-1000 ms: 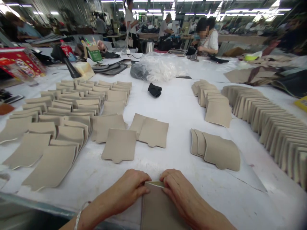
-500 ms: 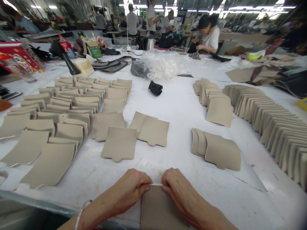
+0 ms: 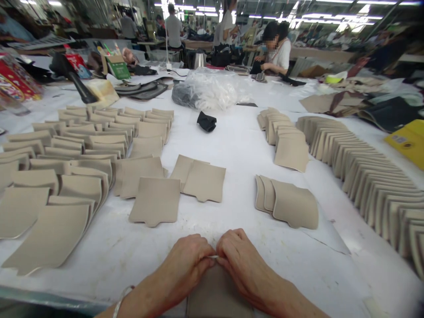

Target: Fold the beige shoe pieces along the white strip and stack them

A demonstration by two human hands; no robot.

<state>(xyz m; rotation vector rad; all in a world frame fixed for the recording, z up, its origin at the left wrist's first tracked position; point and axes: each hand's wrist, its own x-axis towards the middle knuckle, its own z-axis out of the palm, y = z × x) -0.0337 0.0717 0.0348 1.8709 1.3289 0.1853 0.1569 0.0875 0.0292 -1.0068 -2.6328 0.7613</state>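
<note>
Both hands pinch the far edge of one beige leather-like panel (image 3: pixel 217 293) at the table's near side. My left hand (image 3: pixel 188 260) is closed on that edge from the left, thumb and fingers together. Close beside it, my right hand (image 3: pixel 241 260) grips the same edge from the right. A thin pale strip of the edge shows between the fingertips; the panel's lower part runs out of view. Beyond the hands lie a loose beige panel (image 3: pixel 155 201) with a small tab, an overlapping pair of panels (image 3: pixel 205 181), and a small fanned stack (image 3: pixel 294 205) to the right.
Rows of overlapping beige panels (image 3: pixel 49 238) cover the left of the white table (image 3: pixel 232 141). A long fanned row (image 3: pixel 367 176) runs down the right. Farther back are a black scrap (image 3: pixel 206 122), a plastic bag (image 3: pixel 212 90) and a seated co-worker (image 3: pixel 281 55).
My hands have drawn closer together along the panel's edge, leaving a smaller gap. The view has swung slightly right, bringing more of a yellow item into sight.
</note>
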